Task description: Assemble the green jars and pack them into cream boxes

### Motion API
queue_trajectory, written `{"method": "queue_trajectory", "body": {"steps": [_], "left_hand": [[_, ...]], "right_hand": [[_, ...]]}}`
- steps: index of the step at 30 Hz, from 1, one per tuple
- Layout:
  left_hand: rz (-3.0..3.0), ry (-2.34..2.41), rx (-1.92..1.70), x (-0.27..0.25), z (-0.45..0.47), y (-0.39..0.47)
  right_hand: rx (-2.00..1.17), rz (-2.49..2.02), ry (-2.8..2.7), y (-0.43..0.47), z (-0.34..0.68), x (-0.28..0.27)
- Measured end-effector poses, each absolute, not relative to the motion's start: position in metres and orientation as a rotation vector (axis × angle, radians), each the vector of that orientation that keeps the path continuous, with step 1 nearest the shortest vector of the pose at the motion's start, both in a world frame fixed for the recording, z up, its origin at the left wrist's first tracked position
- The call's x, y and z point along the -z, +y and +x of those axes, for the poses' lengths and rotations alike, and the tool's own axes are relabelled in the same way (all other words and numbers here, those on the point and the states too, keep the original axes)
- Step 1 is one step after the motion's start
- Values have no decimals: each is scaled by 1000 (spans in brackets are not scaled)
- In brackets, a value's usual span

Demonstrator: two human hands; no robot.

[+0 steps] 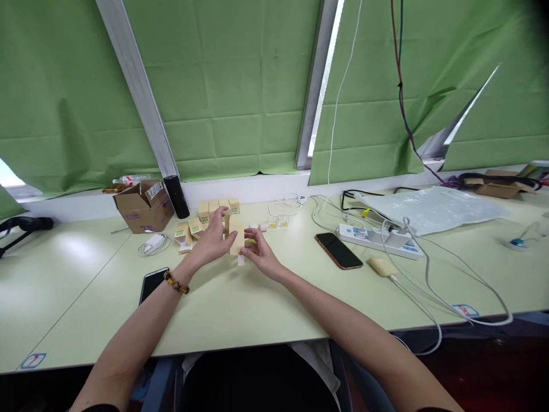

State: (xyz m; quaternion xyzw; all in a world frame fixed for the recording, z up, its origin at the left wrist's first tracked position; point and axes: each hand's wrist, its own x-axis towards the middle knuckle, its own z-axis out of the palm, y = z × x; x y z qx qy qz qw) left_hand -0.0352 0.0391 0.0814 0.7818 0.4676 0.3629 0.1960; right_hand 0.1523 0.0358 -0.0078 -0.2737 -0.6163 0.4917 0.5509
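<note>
A small pale-yellow cardboard box is held up over the desk between both hands, with a light flap sticking out at its lower end. My left hand grips its left side, thumb on the near face. On its right side, my right hand touches the lower edge with thumb and curled fingers. Behind the left hand stand several similar small boxes, some with green labels; an open one lies nearer. Several small clear jars sit just beyond the right hand.
A black phone and a white power strip with trailing cables lie to the right. On the left are a brown carton, a black cylinder, a white charger and another phone beneath the left forearm.
</note>
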Motion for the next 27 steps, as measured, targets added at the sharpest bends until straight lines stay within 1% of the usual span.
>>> {"method": "queue_trajectory", "body": {"steps": [5, 10, 15, 20, 27], "left_hand": [[2022, 1154, -1174, -74, -22, 44], [1638, 879, -1397, -52, -18, 43], [1349, 612, -1216, -27, -14, 33], [1244, 614, -1305, -17, -13, 33], [1227, 599, -1282, -10, -7, 32]], "right_hand": [[-1442, -533, -1217, 39, 155, 5], [-1668, -380, -1073, 35, 164, -12], [-1729, -338, -1050, 32, 164, -15], [-1741, -370, -1113, 37, 169, -8], [-1688, -483, -1195, 44, 176, 0]]}}
